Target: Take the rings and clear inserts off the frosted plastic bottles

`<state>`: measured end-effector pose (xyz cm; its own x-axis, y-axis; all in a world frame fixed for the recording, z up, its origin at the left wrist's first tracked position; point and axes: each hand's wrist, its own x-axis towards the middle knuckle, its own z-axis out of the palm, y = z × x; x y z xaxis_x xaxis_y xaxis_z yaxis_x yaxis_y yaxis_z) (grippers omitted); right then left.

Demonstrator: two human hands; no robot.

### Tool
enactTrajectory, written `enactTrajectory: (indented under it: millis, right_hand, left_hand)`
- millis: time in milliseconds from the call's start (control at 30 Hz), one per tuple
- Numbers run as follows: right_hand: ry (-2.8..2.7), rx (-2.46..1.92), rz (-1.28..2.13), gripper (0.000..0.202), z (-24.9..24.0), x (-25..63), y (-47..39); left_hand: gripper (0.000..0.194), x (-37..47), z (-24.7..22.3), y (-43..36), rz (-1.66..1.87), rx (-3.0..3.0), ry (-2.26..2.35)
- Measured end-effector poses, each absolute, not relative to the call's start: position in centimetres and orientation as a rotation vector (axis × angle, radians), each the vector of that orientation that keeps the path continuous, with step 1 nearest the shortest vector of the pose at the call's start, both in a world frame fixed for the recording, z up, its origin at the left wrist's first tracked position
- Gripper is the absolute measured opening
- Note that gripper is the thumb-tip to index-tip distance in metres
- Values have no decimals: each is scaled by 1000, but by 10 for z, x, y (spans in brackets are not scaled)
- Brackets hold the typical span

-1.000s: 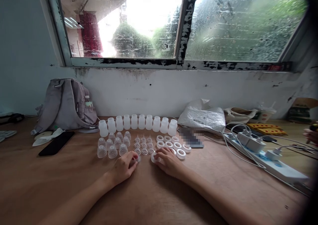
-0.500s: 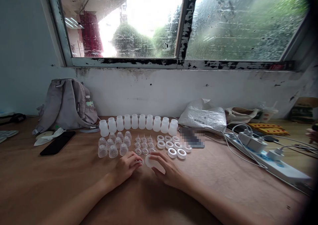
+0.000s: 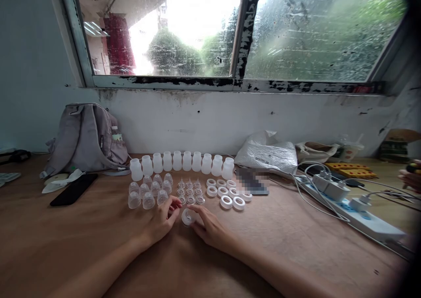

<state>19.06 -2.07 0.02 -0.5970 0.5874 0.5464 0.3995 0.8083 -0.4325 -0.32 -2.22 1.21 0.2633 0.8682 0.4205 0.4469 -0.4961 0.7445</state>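
Note:
Small frosted baby bottle [image 3: 187,219] is in front of me, seen from above, with a clear piece like a nipple at its mouth. My right hand [image 3: 210,228] grips its right side between thumb and fingers. Just left of it, my left hand [image 3: 164,219] is loosely curled, fingers apart, and I see nothing in it. Beyond the hands lie rows of clear nipples [image 3: 190,192], with white ring collars [image 3: 226,202] to their right. Clear dome caps [image 3: 148,200] stand to the left, and a curved row of frosted bottles [image 3: 187,161] stands behind.
A grey backpack [image 3: 87,136] and black phone [image 3: 74,189] are on the left. Back right is a silver bag [image 3: 268,151]. A white power strip [image 3: 368,219] with chargers and cables runs along the right. Another person's hand [image 3: 409,177] shows at the right edge.
The bottle has gone from tilted to about upright and shifted slightly left. The small clear piece that was in my left hand now sits at its mouth. My left hand has drawn back left.

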Motion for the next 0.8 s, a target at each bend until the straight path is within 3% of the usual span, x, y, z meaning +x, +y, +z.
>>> enactTrajectory:
  millis: [800]
  right_hand:
    - [-2318, -800, 460, 44, 0, 191, -19]
  left_hand:
    - [10, 1, 13, -26, 1055, 2346, 1215]
